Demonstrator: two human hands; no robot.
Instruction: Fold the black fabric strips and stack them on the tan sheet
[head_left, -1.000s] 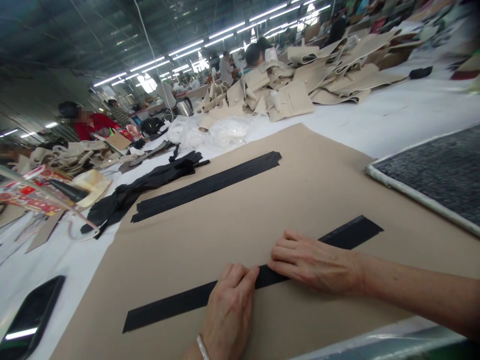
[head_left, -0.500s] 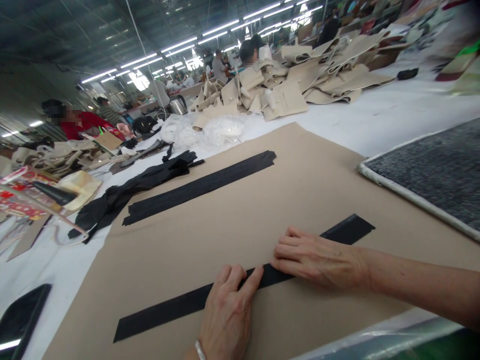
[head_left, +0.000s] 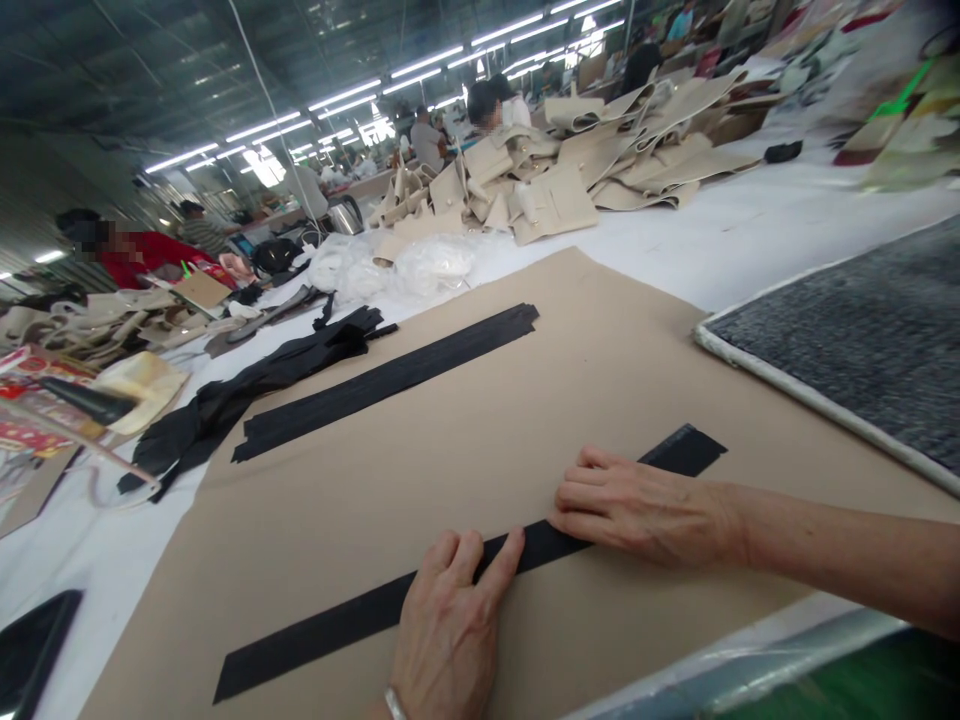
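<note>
A long black strip (head_left: 322, 625) lies slantwise on a large beige sheet (head_left: 600, 360). My left hand (head_left: 454, 620) rests on the middle of the strip, its thumb and curled fingers pressed down on it. Just to the right, my right hand (head_left: 637, 508) has its fingers bent together against the same strip, covering part of it; the far end shows beyond the knuckles. Farther up the sheet is a stack of black strips (head_left: 390, 380) with uneven ends, touched by neither hand.
Crumpled black fabric (head_left: 255, 385) borders the sheet at the left. A dark grey textured board (head_left: 847, 340) lies at the right, a black device (head_left: 34, 650) at lower left. Beige pieces (head_left: 555, 200) are heaped behind clear plastic (head_left: 431, 265). People work in the background.
The camera view has shifted slightly, moving most things a little to the left. My right hand has slid slightly to the right along the strip, away from my left.
</note>
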